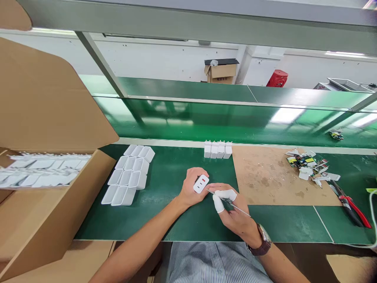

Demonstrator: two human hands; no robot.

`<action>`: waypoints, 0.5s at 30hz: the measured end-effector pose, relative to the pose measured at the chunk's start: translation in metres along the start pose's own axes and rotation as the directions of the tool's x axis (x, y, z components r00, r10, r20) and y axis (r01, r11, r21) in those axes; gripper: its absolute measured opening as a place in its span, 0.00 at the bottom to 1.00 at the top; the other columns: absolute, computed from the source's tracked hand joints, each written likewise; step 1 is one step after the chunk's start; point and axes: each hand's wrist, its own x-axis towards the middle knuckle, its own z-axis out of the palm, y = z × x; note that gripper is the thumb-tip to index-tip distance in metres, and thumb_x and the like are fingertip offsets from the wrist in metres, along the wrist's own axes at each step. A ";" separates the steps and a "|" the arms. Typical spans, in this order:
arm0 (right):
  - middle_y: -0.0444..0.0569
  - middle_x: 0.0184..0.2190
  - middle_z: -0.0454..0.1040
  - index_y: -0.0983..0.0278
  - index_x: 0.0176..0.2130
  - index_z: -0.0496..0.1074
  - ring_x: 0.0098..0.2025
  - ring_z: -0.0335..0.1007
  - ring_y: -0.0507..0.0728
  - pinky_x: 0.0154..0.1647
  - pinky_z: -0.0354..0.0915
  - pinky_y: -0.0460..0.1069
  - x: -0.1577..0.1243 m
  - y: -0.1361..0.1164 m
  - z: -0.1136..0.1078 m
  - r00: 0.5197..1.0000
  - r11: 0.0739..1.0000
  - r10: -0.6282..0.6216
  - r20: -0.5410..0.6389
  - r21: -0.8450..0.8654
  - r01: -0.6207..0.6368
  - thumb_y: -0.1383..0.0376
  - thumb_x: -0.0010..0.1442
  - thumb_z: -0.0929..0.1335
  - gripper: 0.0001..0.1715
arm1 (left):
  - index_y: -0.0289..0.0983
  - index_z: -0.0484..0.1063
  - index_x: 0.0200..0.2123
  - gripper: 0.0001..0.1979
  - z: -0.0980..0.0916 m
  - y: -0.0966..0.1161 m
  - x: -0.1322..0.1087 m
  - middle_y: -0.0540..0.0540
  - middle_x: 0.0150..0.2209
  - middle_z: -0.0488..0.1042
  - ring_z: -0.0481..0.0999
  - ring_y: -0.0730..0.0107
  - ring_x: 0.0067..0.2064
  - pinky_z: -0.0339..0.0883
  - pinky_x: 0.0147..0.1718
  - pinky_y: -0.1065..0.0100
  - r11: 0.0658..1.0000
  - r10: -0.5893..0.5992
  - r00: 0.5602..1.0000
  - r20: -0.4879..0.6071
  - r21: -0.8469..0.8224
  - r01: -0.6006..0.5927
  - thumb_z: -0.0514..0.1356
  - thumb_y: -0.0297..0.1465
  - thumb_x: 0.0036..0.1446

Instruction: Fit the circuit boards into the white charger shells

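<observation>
Left fingers (198,171) grip the charger (201,184), probably to steady it; right fingers (226,194) pinch a slim tool (241,210). The tip sits beside the charger.

A white wall (153,59) dotted with dark marks stood behind the green tabletop (176,157). A grey beam (188,23) crossed overhead, a slanting post (101,65) below it, and bright reflections (287,114) gleamed on a glossy green surface (206,127).

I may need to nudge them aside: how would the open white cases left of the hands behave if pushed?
The white cases look thin-walled and hollow, so they're probably light and easily slid. Their straight walls suggest stiffness. The group might scatter, since no band shows around it on the green tabletop.
</observation>
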 end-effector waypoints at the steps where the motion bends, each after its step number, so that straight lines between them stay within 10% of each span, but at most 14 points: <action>1: 0.55 0.49 0.80 0.58 0.50 0.72 0.53 0.79 0.61 0.52 0.77 0.59 0.000 0.000 0.000 1.000 1.000 -0.008 0.006 -0.004 0.008 0.74 0.67 0.66 0.15 | 0.41 0.70 0.45 0.13 0.000 0.000 0.000 0.42 0.41 0.78 0.78 0.58 0.45 0.71 0.46 0.57 1.000 0.000 1.000 -0.002 -0.002 0.000 0.65 0.40 0.61; 15: 0.53 0.48 0.81 0.57 0.51 0.71 0.52 0.80 0.59 0.53 0.78 0.57 0.000 0.012 0.005 0.996 0.994 -0.084 0.013 -0.075 0.085 0.76 0.65 0.66 0.19 | 0.40 0.67 0.47 0.12 0.001 0.001 0.002 0.44 0.39 0.78 0.79 0.57 0.44 0.68 0.47 0.55 0.980 0.167 0.986 -0.003 0.108 -0.166 0.61 0.34 0.61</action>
